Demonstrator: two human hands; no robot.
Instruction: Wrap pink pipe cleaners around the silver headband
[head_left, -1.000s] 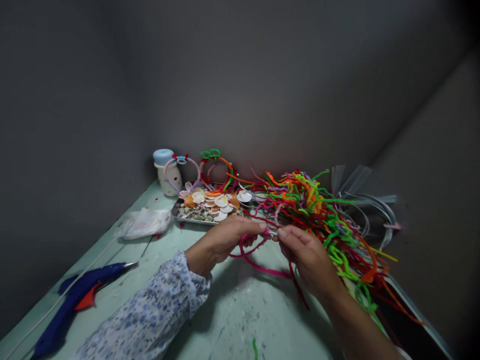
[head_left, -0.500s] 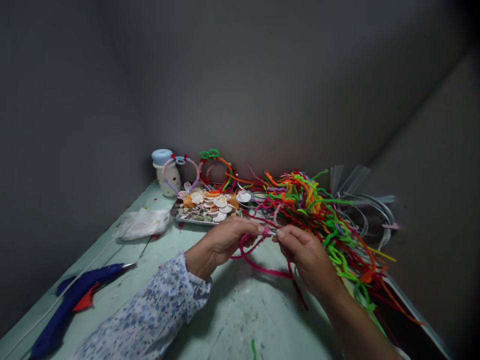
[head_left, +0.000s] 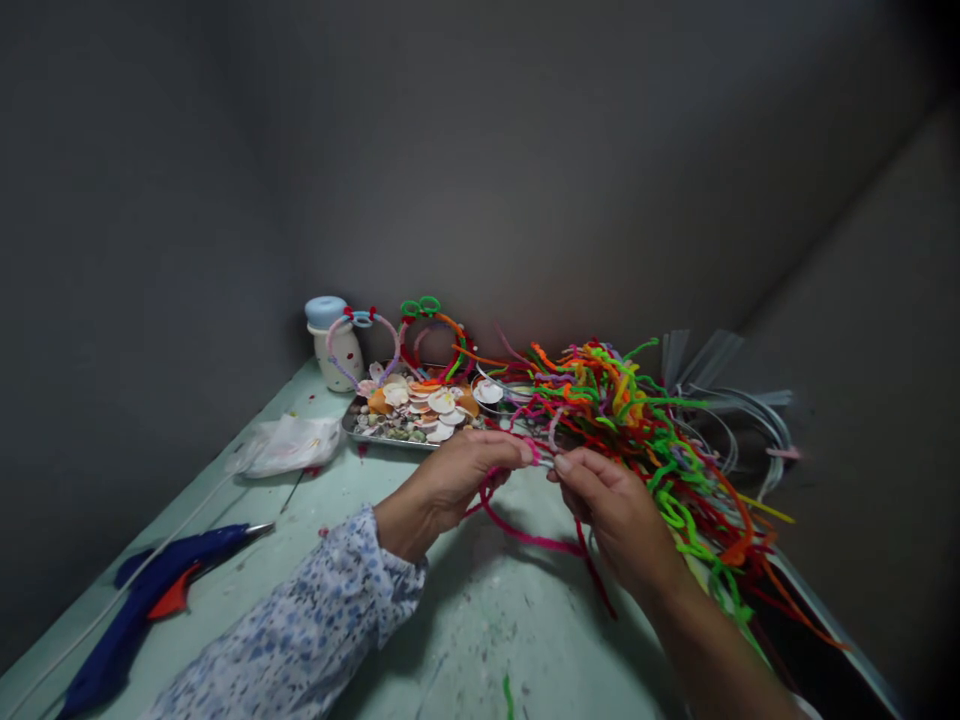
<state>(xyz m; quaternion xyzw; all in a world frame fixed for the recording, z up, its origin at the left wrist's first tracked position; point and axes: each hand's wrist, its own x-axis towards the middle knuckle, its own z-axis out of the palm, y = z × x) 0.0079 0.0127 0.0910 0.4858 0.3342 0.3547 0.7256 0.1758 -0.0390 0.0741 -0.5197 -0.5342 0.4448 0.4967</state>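
Observation:
Over the middle of the table, my left hand [head_left: 469, 472] pinches a pink pipe cleaner [head_left: 529, 540] between thumb and fingers. Its upper end wraps around a thin pale band, and its loose length curves down beneath my hands. My right hand [head_left: 604, 495] is closed on that thin pale band [head_left: 546, 463], just right of the pink wrap. Most of the band is hidden by my fingers. Below my right hand hangs a dark red pipe cleaner [head_left: 596, 572]; what holds it cannot be made out.
Behind my hands stands a metal tray [head_left: 390, 442] of shells and small pieces, with finished fuzzy headbands [head_left: 365, 345] and a lidded jar [head_left: 335, 345]. A pile of coloured pipe cleaners [head_left: 622, 400] lies right. Left are a blue glue gun [head_left: 157, 590] and a plastic bag [head_left: 289, 447].
The pink pipe cleaner's loop near my left fingers has changed shape and drawn closer to them. Both hands have shifted only slightly and keep their pinch.

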